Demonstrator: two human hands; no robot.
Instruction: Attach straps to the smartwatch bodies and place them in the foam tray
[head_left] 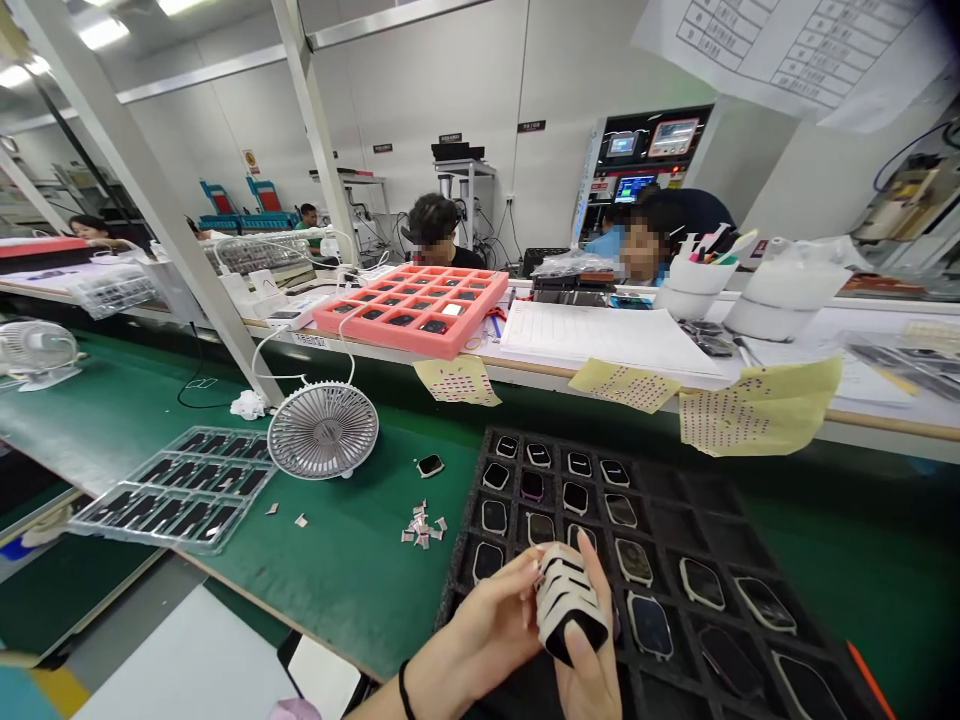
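Over the black foam tray (675, 500), both hands hold a cream-and-black striped piece (570, 598); its exact kind cannot be made out. My left hand (491, 625) pinches its left side, fingertips near the upper edge. My right hand (589, 665) wraps around the right side, its thumb on the lower black face. Watch faces without straps, such as one watch (650, 625) beside the right hand, sit in many of the tray's compartments. My hands hide some compartments. Another small watch (430, 465) lies on the green mat left of the tray.
A pile of small pale tabs (424, 525) lies left of the tray. Further left are a white fan (324, 430) and a clear blister tray (180, 490) with black parts. A pink foam tray (450, 340) and papers (600, 335) stand on the raised shelf. Co-workers sit beyond.
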